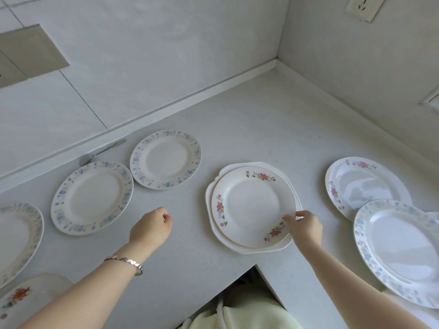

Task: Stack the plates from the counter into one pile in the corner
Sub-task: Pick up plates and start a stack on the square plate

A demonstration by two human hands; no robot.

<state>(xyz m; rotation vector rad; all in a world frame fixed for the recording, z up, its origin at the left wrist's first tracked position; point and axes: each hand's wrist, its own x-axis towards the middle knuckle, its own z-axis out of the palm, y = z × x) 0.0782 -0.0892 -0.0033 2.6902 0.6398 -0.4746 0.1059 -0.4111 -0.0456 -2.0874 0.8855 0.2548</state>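
Note:
A white plate with pink flowers (pixel 251 207) lies on top of a scalloped white plate (pixel 237 166) in the middle of the pale counter (pixel 249 119). My right hand (pixel 305 227) pinches the near right rim of the flowered plate. My left hand (pixel 152 227) hovers over bare counter with fingers curled and nothing in them. Two blue-rimmed plates (pixel 92 198) (pixel 165 159) lie to the left, and a third (pixel 16 238) is cut off at the left edge. On the right, a blue-rimmed plate (pixel 401 252) overlaps a pink-flowered one (pixel 363 184). The corner (pixel 276 61) is far back.
A metal utensil (pixel 102 151) lies against the backsplash behind the left plates. A clear dish with an orange pattern (pixel 26 298) sits at the bottom left. A wall socket (pixel 364 7) is high on the right wall. The counter edge notches inward near my body.

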